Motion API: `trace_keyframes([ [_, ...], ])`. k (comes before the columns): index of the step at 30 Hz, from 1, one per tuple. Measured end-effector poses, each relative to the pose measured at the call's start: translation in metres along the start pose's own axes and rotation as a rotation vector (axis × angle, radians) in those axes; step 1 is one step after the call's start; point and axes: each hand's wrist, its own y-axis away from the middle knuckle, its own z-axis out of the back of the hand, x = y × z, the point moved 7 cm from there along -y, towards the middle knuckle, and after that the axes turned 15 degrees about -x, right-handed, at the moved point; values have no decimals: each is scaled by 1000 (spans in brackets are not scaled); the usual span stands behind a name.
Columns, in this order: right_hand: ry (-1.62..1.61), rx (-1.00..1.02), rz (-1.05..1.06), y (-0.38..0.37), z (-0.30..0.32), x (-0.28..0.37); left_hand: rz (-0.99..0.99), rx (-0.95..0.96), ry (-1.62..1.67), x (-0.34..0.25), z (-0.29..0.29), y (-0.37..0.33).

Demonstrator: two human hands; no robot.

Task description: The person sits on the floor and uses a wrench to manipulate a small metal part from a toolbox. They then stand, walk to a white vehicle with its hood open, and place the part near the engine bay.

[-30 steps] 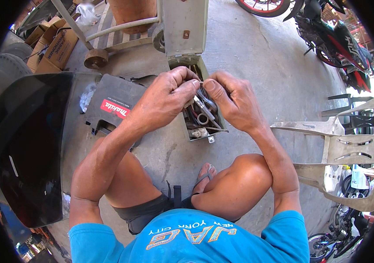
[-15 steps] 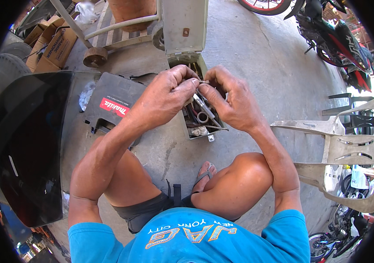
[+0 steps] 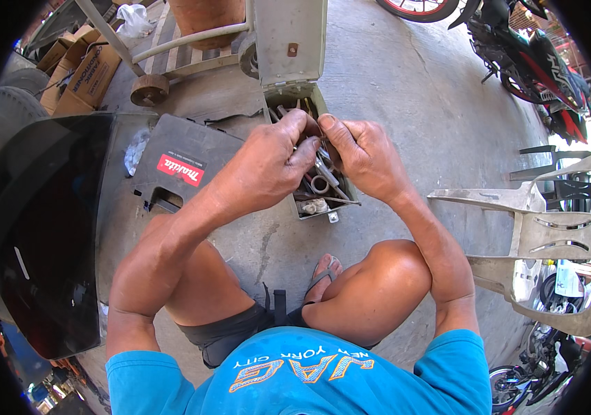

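Note:
My left hand (image 3: pixel 271 166) and my right hand (image 3: pixel 371 155) meet above an open metal toolbox (image 3: pixel 320 215). On both, thumb and fingers are closed in a pinch, fingertips almost touching. Whatever they pinch is small and mostly hidden by the fingers, so its kind cannot be made out. Below them in the box lie several metal tools, among them a ring-shaped metal piece (image 3: pixel 320 185) and a crumpled whitish lump (image 3: pixel 315 206). The box's lid (image 3: pixel 291 45) stands raised on the far side.
A dark plastic tool case (image 3: pixel 188 149) lies left of the toolbox, beside a dark tinted panel (image 3: pixel 46 235). Beyond stand a wheeled metal cart (image 3: pixel 192 48) and a cardboard box (image 3: pixel 91 76). To the right are a plastic chair (image 3: pixel 558 235) and a motorcycle (image 3: pixel 538 62).
Both hands have shifted slightly, and my right thumb has turned upward. The small metal piece that showed between the fingertips is now mostly hidden.

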Motion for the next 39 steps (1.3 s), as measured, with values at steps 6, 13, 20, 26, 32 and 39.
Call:
trace_keyframes([
  [6, 241, -7, 20, -4, -1, -18, 270, -101, 288, 11, 9, -6],
  [13, 541, 106, 48, -4, -8, -34, 689, -138, 780, 37, 7, -10],
  [20, 112, -221, 283, 3, 19, 24, 612, -155, 987, 31, 7, -15],
  [26, 67, -188, 445, 17, 13, 53, 581, -159, 1079, 25, 5, -17],
  [32, 75, -254, 559, 17, 3, 51, 540, -85, 1175, 19, -2, -14],
  [39, 98, -246, 611, 19, -1, 53, 509, -73, 1178, 18, -7, -12],
])
